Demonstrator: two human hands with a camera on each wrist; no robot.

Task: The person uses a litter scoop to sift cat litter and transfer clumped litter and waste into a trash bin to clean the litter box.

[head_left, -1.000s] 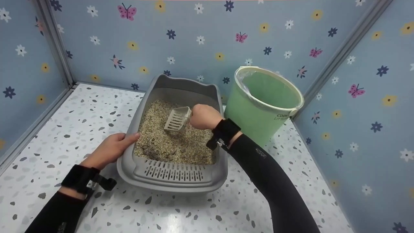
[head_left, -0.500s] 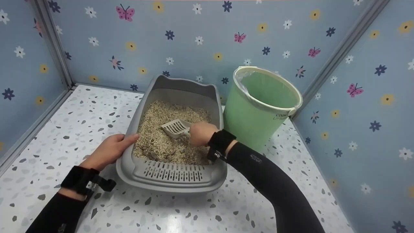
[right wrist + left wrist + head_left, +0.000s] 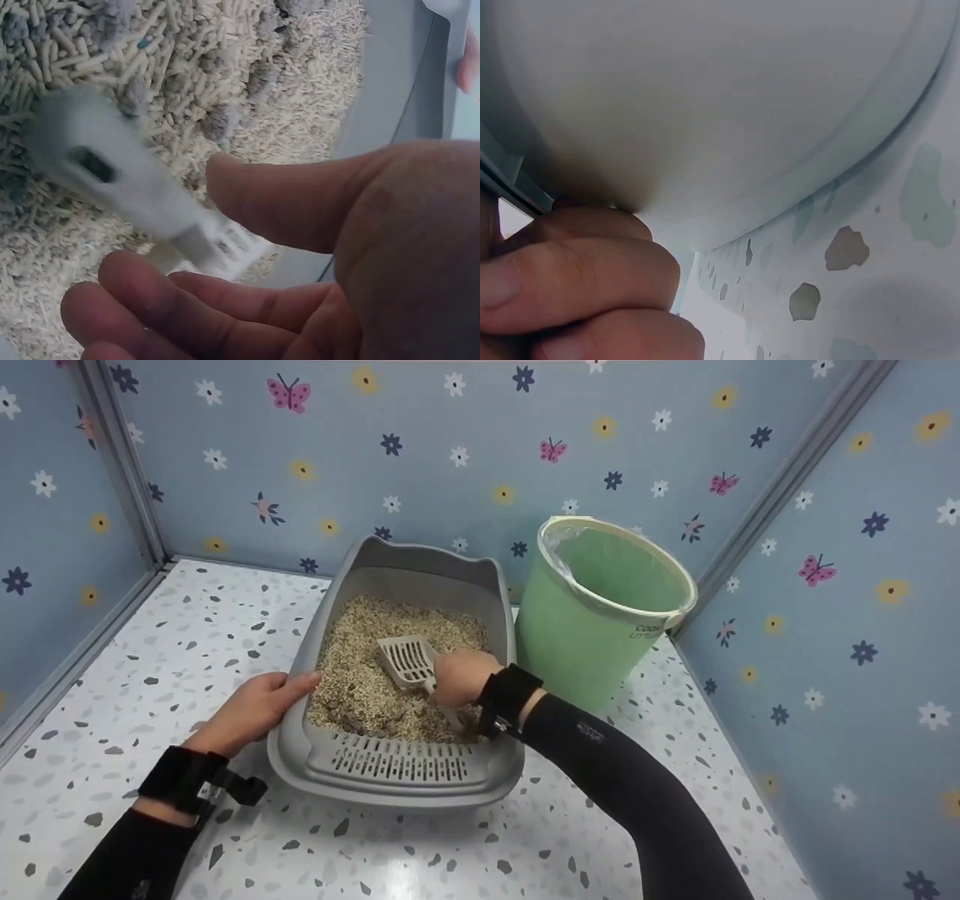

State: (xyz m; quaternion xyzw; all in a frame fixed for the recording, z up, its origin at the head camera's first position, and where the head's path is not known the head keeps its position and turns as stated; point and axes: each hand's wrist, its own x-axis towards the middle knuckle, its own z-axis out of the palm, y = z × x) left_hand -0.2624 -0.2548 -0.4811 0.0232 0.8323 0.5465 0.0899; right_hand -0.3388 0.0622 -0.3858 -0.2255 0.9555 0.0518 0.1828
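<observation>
The left hand (image 3: 255, 709) holds the left rim of a gray litter box (image 3: 397, 790), thumb on top and fingers curled under, so that grip is clamped on the box. The box sits on the white, spotty counter (image 3: 187, 660), its far end near the back edge. Tan pellets (image 3: 356, 690) cover its bottom. The scoop (image 3: 409, 660) (it has long slots) is inside the box, on the pellets or just over them; I cannot tell which. The right hand (image 3: 465, 679) is right there too. Its grip is apart, with the scoop's neck showing between thumb and fingers; I cannot tell if they touch it. A green bin (image 3: 577, 637) stands beside the box, near the counter's back right corner.
</observation>
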